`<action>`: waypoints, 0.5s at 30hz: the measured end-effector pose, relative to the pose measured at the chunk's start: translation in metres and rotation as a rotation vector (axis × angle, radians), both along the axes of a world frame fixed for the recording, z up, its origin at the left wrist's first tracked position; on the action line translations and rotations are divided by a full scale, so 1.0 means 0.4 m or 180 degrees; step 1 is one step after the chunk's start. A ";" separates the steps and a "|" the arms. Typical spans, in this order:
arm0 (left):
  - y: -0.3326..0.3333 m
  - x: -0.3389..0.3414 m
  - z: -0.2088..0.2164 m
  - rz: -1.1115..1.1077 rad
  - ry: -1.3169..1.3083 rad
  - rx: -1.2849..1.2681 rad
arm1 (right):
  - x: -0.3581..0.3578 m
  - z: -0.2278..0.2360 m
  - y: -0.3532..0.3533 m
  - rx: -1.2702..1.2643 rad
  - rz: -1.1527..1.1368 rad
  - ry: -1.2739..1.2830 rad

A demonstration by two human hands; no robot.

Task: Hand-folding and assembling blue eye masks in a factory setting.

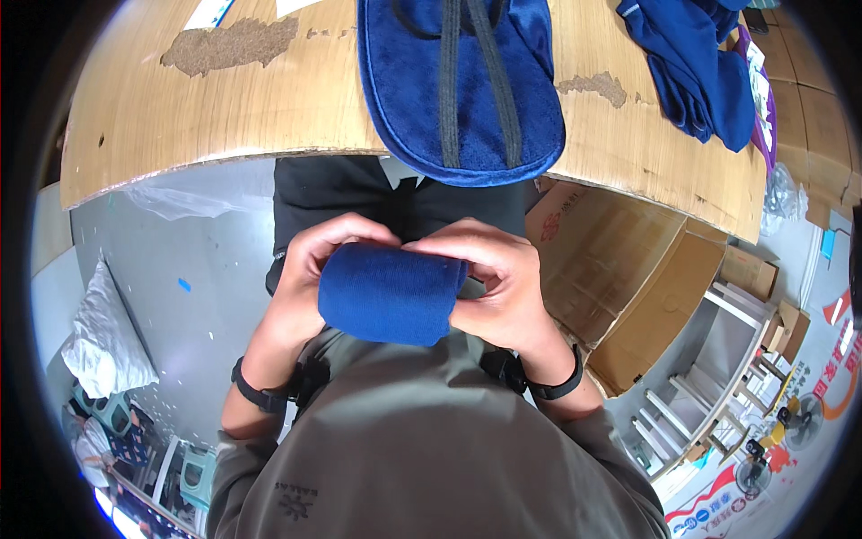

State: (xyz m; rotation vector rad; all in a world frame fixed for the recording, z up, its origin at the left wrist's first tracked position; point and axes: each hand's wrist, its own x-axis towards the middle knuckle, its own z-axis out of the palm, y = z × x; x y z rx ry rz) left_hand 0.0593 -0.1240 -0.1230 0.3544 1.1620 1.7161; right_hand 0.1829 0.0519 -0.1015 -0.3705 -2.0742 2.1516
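Observation:
A rolled band of blue knit fabric (386, 296) is held between my hands, above my lap and in front of my body. My left hand (301, 283) is closed on its left end, with the fingers curled over the top edge. My right hand (510, 278) grips the right end, its thumb at the lower right edge and its fingers along the top. Parts of the fingers are hidden behind the fabric. Beyond my hands, a blue velvety piece (413, 117) with a rounded end and two dark straps overhangs the table edge.
The wooden table (269, 108) has worn patches on its surface. More dark blue fabric (691, 81) lies at its right end, beside a purple package (761, 99). An open cardboard box (620, 260) stands below on the right, near a white rack (691, 395). A white sack (108, 337) is on the left.

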 end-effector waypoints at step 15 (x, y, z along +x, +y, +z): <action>0.021 -0.002 -0.042 0.0039 -0.0263 -0.0201 | -0.030 -0.023 0.008 0.0855 -0.0120 0.0289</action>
